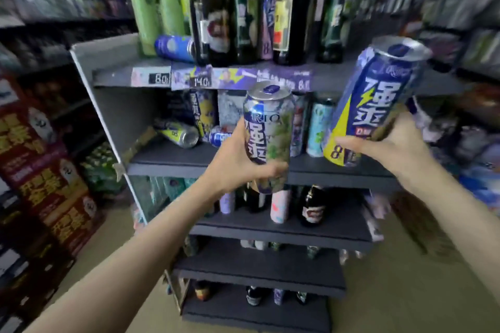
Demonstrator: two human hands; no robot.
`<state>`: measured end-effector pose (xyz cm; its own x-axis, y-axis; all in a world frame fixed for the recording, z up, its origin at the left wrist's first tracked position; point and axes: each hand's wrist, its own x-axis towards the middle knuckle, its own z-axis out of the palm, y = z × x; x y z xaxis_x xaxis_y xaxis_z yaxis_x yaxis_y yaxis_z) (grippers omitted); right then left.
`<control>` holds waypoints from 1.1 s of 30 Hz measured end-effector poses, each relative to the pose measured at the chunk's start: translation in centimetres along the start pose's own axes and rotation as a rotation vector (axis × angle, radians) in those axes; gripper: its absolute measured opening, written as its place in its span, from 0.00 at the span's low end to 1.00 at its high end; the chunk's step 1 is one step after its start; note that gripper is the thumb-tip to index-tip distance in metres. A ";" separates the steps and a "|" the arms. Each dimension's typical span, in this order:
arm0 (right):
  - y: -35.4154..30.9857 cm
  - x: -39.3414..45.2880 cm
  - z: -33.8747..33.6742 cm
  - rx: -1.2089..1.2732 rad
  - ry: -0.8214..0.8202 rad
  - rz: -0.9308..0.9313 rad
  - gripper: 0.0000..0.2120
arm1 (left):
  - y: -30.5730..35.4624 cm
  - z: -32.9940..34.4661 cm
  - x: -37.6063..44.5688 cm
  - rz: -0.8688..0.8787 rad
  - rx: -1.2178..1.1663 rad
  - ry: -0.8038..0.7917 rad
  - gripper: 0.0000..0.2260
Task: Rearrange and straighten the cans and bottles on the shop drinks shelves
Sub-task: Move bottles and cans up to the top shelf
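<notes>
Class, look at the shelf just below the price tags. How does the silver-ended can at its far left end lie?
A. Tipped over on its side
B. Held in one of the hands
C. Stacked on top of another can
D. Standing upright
A. The silver-ended can lies on its side on the second shelf, its round end facing outward, while the hands hold other cans.

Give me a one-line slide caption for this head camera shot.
Left hand and right hand each hold a can before drinks shelves.
</notes>
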<state>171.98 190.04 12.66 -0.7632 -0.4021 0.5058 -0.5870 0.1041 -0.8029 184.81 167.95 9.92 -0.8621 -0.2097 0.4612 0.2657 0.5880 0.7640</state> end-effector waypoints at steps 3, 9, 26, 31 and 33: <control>-0.3 1.2 -2.4 0.086 0.143 0.026 0.38 | 2.4 0.7 1.9 0.070 0.007 -0.006 0.34; -1.3 4.8 -6.5 0.169 0.247 -0.009 0.35 | 6.3 3.3 6.7 0.086 -0.033 0.027 0.33; 2.7 21.1 -8.1 -0.007 0.058 0.101 0.44 | 10.3 5.4 18.4 0.008 -0.043 0.396 0.29; 3.9 22.9 -8.5 -0.090 0.001 0.081 0.48 | 9.7 5.6 20.2 -0.011 -0.011 0.415 0.30; 4.4 23.5 -9.3 -0.056 -0.104 0.104 0.50 | 9.4 5.7 20.9 -0.013 -0.001 0.422 0.30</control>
<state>149.01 189.48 23.92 -0.7902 -0.4782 0.3834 -0.5229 0.1997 -0.8287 166.88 173.51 24.15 -0.6134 -0.5187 0.5955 0.2563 0.5825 0.7714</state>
